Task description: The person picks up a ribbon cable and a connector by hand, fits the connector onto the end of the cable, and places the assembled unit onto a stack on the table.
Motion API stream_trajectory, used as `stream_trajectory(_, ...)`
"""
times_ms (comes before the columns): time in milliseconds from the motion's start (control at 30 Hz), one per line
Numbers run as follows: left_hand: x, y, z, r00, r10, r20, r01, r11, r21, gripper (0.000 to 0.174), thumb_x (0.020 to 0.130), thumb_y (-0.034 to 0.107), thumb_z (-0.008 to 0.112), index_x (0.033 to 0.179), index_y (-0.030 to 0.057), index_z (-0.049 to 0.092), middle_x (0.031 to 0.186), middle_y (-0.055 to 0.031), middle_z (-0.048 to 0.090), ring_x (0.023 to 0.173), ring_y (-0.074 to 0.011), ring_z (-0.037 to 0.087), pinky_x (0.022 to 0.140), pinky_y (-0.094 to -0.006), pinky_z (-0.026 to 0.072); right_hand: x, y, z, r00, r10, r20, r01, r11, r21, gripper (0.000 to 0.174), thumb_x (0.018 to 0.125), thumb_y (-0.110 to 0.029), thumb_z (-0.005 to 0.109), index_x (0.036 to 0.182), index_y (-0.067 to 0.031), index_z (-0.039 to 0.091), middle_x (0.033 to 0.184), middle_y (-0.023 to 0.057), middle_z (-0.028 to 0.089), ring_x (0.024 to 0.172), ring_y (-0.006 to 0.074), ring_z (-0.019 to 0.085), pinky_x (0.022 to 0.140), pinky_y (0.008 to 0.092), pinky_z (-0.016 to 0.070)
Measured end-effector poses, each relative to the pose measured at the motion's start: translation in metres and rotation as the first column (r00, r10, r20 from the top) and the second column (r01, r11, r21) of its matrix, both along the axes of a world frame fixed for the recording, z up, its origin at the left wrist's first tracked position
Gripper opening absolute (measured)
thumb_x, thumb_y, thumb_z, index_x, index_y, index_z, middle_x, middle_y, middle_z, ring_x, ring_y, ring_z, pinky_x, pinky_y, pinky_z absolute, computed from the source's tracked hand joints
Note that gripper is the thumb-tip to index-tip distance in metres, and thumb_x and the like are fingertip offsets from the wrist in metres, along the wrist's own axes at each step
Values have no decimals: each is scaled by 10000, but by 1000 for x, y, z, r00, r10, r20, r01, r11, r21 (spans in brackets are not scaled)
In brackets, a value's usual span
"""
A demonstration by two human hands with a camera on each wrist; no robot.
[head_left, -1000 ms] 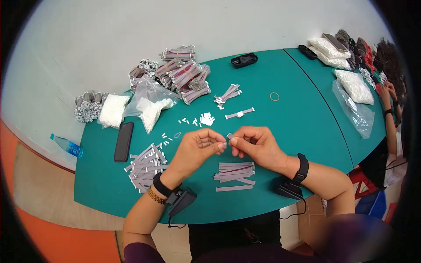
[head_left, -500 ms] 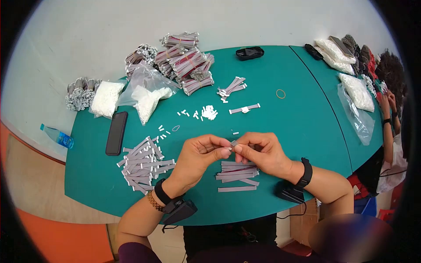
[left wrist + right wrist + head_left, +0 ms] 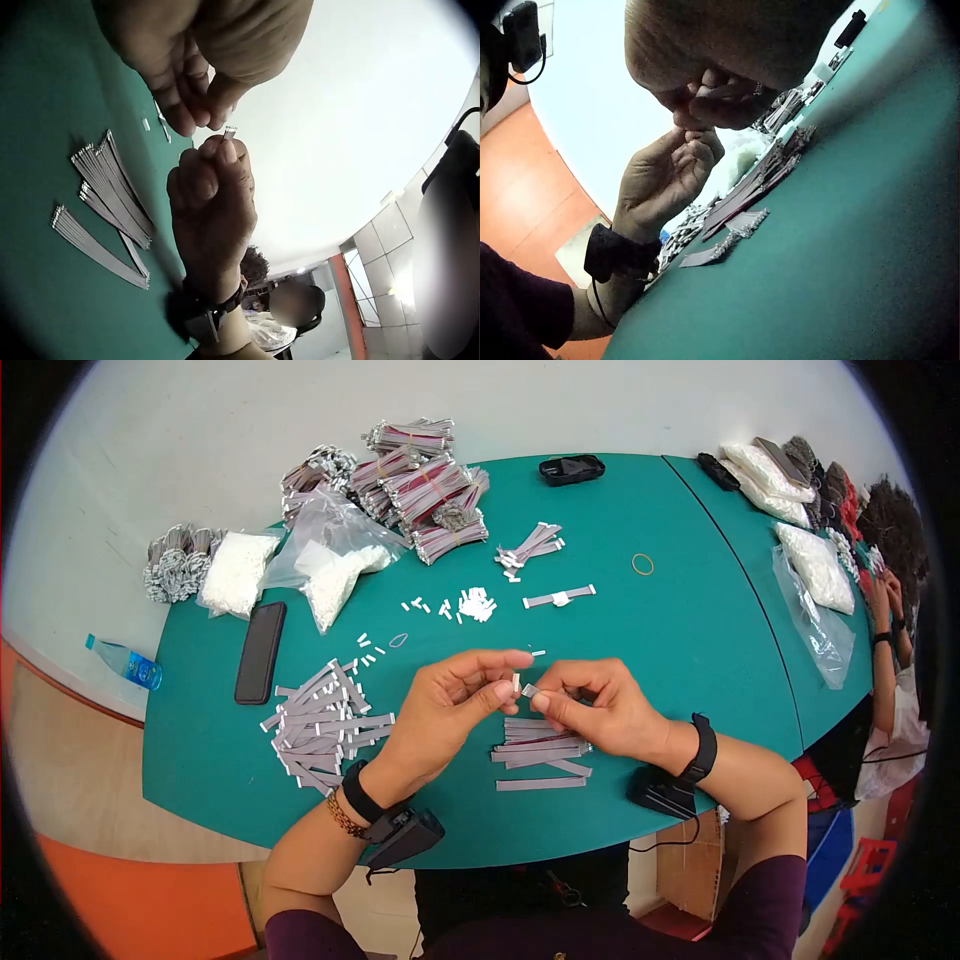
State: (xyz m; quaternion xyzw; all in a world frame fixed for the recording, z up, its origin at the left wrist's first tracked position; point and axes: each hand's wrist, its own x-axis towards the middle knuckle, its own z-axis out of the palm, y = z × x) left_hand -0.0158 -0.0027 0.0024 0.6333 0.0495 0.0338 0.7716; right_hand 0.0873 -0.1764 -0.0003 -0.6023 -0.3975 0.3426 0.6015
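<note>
At the middle of the table, my left hand [image 3: 455,700] pinches a small white connector housing [image 3: 516,682] between thumb and fingers. Facing it, my right hand [image 3: 605,712] grips a grey ribbon cable, whose bare end [image 3: 530,691] pokes out past the thumb towards the housing. A narrow gap separates the two pieces in the head view. In the left wrist view the cable end [image 3: 230,133] stands above the right thumb, just below the left fingertips. The rest of that cable is hidden by the right hand. Grey ribbon cables [image 3: 540,745] lie in a stack below the hands.
Cables with white ends [image 3: 325,725] are piled at left, near a phone [image 3: 259,653]. Loose white housings [image 3: 477,605] lie beyond the hands, beside a single cable [image 3: 560,597]. Bundled cables [image 3: 425,490] and bags of white parts [image 3: 340,575] stand behind. Another person's hands [image 3: 885,595] work at far right.
My hands came together around the housing and cable end, then parted slightly. The left index finger has straightened somewhat. The head view has shifted a little.
</note>
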Motion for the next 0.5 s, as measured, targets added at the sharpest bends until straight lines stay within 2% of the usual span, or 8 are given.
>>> stream_trajectory(133, 0, -1, -1, 1000, -6, 3, 6, 1000, 0, 246, 884, 63, 577, 1120, -3, 554, 858, -27, 603, 783, -88, 554, 720, -219, 454, 0, 0, -1, 1000, 14, -14, -14, 1000, -10, 167, 909, -146, 563, 808, -16, 591, 603, -41, 478, 542, 18, 393, 474, 205, 315)
stream_trajectory(233, 1, 1, -6, 1000, -13, 14, 13, 1000, -7, 195, 884, 63, 577, 1066, -7, 572, 863, -33, 605, 784, -91, 554, 723, -220, 456, 0, 1, -2, 999, 25, -32, -25, 1000, 3, 169, 912, -146, 560, 805, -17, 585, 601, -42, 480, 543, 17, 393, 473, 204, 313)
stream_trajectory(500, 0, 0, -4, 1000, -26, 1, 26, 1000, 0, 185, 882, 54, 577, 1050, -20, 601, 882, -43, 622, 777, -92, 553, 729, -226, 461, 0, 0, -5, 999, 34, -26, -34, 999, 14, 188, 919, -152, 552, 784, -22, 568, 597, -35, 488, 541, 19, 397, 471, 204, 315)
